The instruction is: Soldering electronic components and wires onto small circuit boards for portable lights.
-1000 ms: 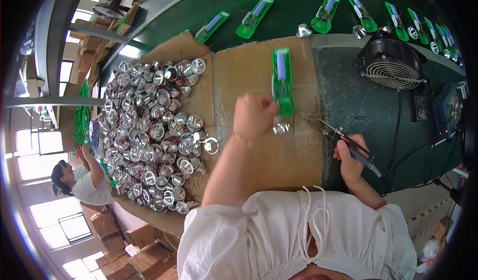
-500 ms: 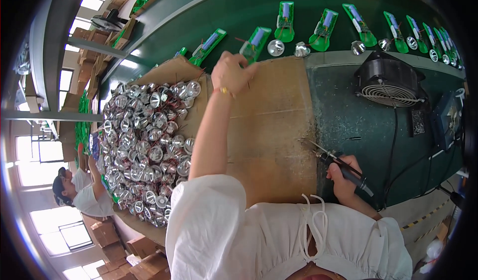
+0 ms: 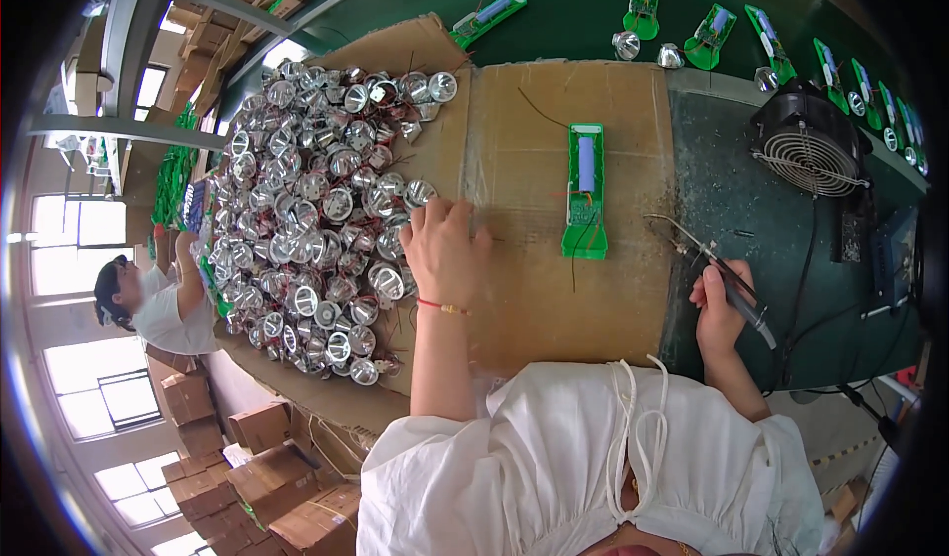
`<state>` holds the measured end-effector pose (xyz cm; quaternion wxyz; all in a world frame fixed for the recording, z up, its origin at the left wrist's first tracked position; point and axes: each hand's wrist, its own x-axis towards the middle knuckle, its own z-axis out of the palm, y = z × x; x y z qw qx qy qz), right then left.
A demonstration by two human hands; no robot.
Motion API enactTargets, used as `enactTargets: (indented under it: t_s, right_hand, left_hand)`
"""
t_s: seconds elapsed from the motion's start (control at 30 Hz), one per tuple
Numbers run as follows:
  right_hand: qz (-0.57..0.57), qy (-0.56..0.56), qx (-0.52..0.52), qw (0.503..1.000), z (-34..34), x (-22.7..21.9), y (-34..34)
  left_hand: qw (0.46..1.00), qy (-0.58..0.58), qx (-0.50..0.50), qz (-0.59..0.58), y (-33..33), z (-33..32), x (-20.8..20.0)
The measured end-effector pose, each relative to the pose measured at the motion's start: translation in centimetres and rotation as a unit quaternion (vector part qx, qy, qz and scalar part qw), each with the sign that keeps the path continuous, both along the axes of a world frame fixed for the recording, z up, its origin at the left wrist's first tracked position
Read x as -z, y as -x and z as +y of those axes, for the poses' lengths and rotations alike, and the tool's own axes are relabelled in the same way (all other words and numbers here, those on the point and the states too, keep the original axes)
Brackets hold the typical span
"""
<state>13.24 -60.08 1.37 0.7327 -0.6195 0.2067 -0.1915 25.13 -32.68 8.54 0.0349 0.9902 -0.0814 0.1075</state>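
Observation:
My left hand (image 3: 445, 252) is at the right edge of a heap of shiny lamp reflectors (image 3: 297, 215) with red and dark wires. Its fingers are apart and bent over the nearest reflectors, and nothing shows in its grasp. To its right, a green plastic housing (image 3: 585, 238) lies on the cardboard sheet (image 3: 534, 309), with a blue cylindrical battery (image 3: 586, 166) and loose wires in it. My right hand (image 3: 720, 309) is closed round the dark handle of a soldering iron (image 3: 748, 309), whose thin end points up and left over the cardboard's right edge.
Along the far green belt (image 3: 583, 22) lie several green housings (image 3: 643, 12) with batteries, some beside reflectors. A black fan (image 3: 806, 136) with a wire guard stands at the right, its cable trailing nearer. Another person (image 3: 163, 299) works at the left, near stacked cartons (image 3: 272, 477).
My left hand has come back from the belt to the reflector heap. A green housing that was at the belt now lies on the cardboard. My right hand still holds the iron.

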Motion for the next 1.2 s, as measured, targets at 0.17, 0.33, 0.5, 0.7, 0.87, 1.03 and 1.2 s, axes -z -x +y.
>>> enactTargets:
  t_s: [0.17, 0.33, 0.5, 0.7, 0.87, 1.03, 1.2]
  right_hand:
    - [-0.002, 0.013, -0.007, 1.0, 0.3, -0.7, 0.7]
    - [-0.025, 0.036, -0.041, 0.998, 0.5, -1.7, 0.9]
    - [-0.062, 0.131, -0.118, 0.982, 2.0, -2.8, -0.1]
    - [-0.048, 0.151, -0.111, 0.981, 3.0, -2.2, -1.5]
    - [-0.037, 0.133, -0.094, 0.986, 3.3, -2.1, -2.0]
    - [-0.037, 0.131, -0.098, 0.986, 3.4, -1.6, -2.2]
    - [-0.005, 0.035, -0.088, 0.995, 3.5, -2.6, -2.0]
  left_hand:
    - [0.998, -0.022, 0.062, -0.014, 0.7, 1.0, 2.6]
    - [0.916, 0.353, 0.084, 0.173, 2.0, -2.8, 1.5]
    - [0.899, 0.402, 0.007, 0.174, 3.0, -5.3, 2.1]
    - [0.893, 0.43, -0.004, 0.133, 2.9, -6.1, 4.2]
    - [0.899, 0.428, 0.016, 0.094, 2.6, -6.3, 4.8]
    - [0.903, 0.418, 0.019, 0.093, 2.4, -6.6, 4.9]
    - [0.906, 0.416, 0.029, 0.075, 2.3, -6.4, 5.2]
